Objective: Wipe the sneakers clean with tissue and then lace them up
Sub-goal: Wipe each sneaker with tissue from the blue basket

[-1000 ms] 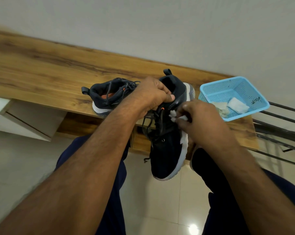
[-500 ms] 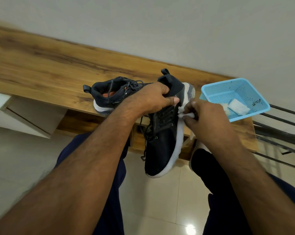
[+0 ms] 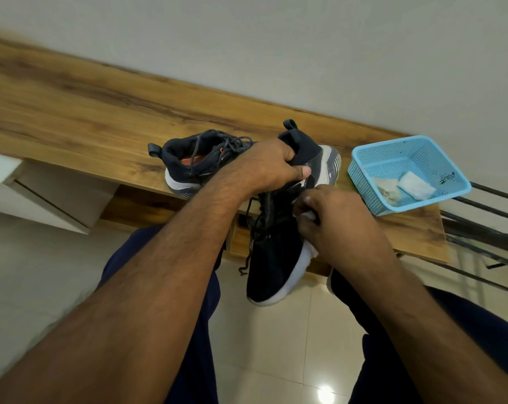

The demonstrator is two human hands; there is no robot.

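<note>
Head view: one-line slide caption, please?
Left hand holds a black sneaker while right hand wipes it with tissue.

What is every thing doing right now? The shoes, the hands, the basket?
Held sneaker: lifted, toe hanging off the shelf, laces loose.
Other sneaker: resting on wooden shelf.
Left hand: gripping held sneaker's collar.
Right hand: pressing tissue against its side.
Blue basket: on shelf, holding two used tissues.

The right hand with tissue slid toeward along the sneaker.

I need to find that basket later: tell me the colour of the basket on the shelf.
The basket is light blue perforated plastic, seen best in the head view.
</note>
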